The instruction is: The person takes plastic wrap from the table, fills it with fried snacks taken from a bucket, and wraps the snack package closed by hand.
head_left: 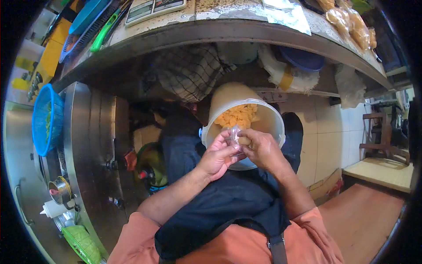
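Observation:
Between my knees stands a white bucket [274, 121], tilted so its mouth faces me, with a heap of orange chip-like pieces [237, 116] inside. Over its near rim both hands meet at a small clear plastic bag [234, 133]. My left hand [218, 157] is closed on the bag from the left, palm turned partly up. From the right, the fingers of my right hand [263, 148] pinch it near the top. What the bag contains, if anything, is hidden by the fingers.
Ahead runs a worktop [220, 13] with a scale [154, 9], a green-handled tool [104, 33] and bags of orange pieces [354, 26]. A blue basket [49, 119] is at the left beside a metal cabinet [88, 145]. A low wooden bench [360, 215] stands right.

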Motion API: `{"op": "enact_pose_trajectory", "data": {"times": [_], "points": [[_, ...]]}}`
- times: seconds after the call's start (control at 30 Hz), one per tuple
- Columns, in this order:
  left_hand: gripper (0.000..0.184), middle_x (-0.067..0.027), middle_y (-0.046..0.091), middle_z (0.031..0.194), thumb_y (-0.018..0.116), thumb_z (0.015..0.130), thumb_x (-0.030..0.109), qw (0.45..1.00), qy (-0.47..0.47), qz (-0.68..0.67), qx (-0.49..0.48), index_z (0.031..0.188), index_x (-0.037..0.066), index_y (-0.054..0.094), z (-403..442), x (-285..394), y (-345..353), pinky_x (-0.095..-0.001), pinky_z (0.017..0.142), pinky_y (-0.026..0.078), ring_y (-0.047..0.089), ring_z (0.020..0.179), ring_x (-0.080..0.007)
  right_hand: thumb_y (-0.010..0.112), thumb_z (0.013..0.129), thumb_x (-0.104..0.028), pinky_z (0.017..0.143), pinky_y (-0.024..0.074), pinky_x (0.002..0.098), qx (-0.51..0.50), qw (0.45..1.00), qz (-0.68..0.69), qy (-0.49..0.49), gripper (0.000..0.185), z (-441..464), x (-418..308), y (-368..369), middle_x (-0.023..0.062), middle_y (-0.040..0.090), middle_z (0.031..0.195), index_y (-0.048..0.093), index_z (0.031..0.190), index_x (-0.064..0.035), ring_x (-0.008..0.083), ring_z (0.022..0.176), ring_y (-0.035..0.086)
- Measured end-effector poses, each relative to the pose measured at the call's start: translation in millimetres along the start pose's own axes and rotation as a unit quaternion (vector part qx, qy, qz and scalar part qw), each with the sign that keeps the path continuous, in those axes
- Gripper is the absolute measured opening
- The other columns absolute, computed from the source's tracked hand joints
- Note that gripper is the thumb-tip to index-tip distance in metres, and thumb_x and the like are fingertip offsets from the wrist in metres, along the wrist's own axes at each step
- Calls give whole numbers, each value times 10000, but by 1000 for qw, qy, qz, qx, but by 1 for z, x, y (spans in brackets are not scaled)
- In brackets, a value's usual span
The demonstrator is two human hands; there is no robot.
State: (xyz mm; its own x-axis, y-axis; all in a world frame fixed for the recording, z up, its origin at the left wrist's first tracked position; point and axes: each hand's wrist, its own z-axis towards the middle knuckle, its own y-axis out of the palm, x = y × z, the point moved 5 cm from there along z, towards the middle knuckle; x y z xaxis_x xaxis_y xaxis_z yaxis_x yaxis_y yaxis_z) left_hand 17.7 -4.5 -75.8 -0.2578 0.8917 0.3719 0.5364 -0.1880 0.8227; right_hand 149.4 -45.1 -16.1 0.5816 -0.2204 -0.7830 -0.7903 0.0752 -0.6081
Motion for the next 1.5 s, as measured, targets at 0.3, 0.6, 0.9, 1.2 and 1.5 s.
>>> {"op": "enact_pose_trajectory", "data": {"times": [0.3,0.6,0.9,1.2,1.5], "points": [[394,-85,521,1260,573,932,73,1000,8,6,30,1284,163,420,3,1,-5,-458,938,496,565,1122,-226,702,755,8,834,522,384,5,991,137,4,506,-4,-9,-17,134,615,1094,546,1232,-55,274,1035,634],[362,-67,525,1211,612,913,61,1000,23,-14,17,1234,132,460,0,-1,-3,-418,923,519,569,1089,-204,687,725,10,744,516,394,59,992,-76,-86,269,-7,-9,0,99,630,950,649,978,-73,306,898,630],[312,-48,537,996,670,863,14,946,83,303,86,1128,53,510,-16,0,-20,-279,724,567,597,824,-123,656,721,47,673,500,354,-6,999,45,-22,292,2,10,-18,125,594,835,660,999,-44,280,743,606],[156,-17,579,806,658,887,48,885,131,437,95,980,17,537,-32,9,-21,-198,496,457,550,611,-55,720,742,-315,1003,439,417,-168,939,-225,197,686,89,122,63,219,529,1306,478,1348,-102,350,1201,533],[151,-16,621,802,674,882,68,914,102,373,121,945,22,544,-33,13,-24,-196,586,457,559,674,-33,594,835,-478,930,481,423,-193,943,-257,83,621,78,161,143,205,600,1231,554,1264,-30,357,1117,593]]}}
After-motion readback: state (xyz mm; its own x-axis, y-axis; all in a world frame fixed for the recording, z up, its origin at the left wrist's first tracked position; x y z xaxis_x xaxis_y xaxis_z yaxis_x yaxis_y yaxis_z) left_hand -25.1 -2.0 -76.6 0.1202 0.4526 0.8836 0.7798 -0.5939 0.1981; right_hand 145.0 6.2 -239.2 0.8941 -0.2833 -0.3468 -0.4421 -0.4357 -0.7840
